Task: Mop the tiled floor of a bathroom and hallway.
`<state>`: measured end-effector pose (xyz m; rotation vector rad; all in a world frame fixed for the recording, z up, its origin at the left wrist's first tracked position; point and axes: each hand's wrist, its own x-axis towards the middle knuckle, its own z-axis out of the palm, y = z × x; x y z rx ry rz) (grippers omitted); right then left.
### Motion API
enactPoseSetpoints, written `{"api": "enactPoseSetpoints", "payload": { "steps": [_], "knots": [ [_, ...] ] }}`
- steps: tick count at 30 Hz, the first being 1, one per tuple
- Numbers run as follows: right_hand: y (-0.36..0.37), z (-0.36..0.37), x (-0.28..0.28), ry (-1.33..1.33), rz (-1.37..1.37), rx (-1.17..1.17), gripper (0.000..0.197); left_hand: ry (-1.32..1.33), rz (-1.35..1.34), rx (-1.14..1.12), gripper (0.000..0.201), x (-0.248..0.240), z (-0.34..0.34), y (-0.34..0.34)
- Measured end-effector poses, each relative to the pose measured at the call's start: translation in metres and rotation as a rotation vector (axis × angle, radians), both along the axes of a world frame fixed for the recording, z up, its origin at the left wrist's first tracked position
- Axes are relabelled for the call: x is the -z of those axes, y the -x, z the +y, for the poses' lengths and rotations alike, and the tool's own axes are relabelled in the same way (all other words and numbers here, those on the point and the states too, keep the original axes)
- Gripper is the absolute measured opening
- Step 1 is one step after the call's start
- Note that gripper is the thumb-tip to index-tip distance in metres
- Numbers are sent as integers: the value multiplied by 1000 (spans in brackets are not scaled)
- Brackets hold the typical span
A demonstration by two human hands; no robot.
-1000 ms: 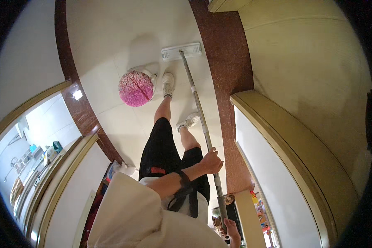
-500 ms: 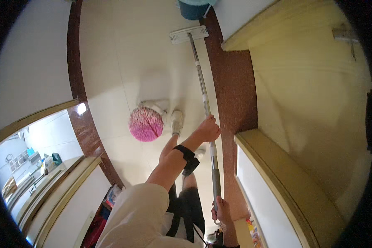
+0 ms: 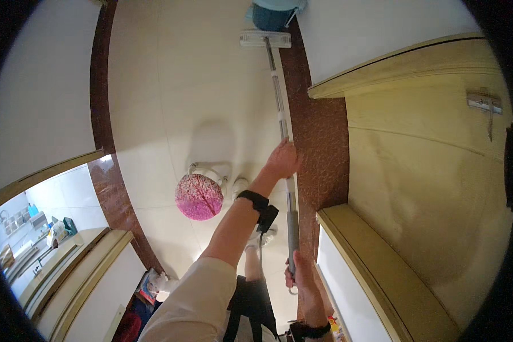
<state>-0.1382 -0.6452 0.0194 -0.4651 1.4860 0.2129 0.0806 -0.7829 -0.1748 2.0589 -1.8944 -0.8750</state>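
Note:
A flat mop with a white rectangular head [image 3: 251, 39] lies across the pale floor at the far end, its silvery pole [image 3: 278, 94] running back toward me. My left hand [image 3: 283, 158] is closed round the middle of the pole, arm stretched out. Lower down, my right hand [image 3: 303, 271] grips the grey handle sleeve [image 3: 293, 233] close to its end loop. The mop head sits right at the foot of a blue-green bucket [image 3: 269, 17]; whether they touch I cannot tell.
A round stool with a pink tree-patterned seat [image 3: 199, 196] stands left of the pole, beside my shoes. Dark brown borders [image 3: 101, 80] edge the floor. On the right is a yellowish door [image 3: 410, 154] with a metal handle [image 3: 484, 104]. Kitchen items show through the left opening.
The mop head has slid forward, closer to the bucket. Both hands have moved forward with the pole. The stool now appears lower in view.

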Motion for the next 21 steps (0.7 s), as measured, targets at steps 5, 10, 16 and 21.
{"api": "enactPoseSetpoints", "payload": {
  "steps": [5, 10, 16, 21],
  "knots": [
    [-46, -53, 26, -52, -26, 34, 52, 249, 232, -156, 33, -5, -7, -34],
    [-94, -84, 42, 35, -143, 10, 48, 217, 170, -167, 29, -15, -12, -51],
    [-74, -52, 46, -112, -138, 106, 49, 109, -6, -37, 33, -17, 16, -34],
    [-3, 44, 30, -106, -121, -86, 55, 205, -25, -22, 26, 29, 115, 13]
  ]
}}
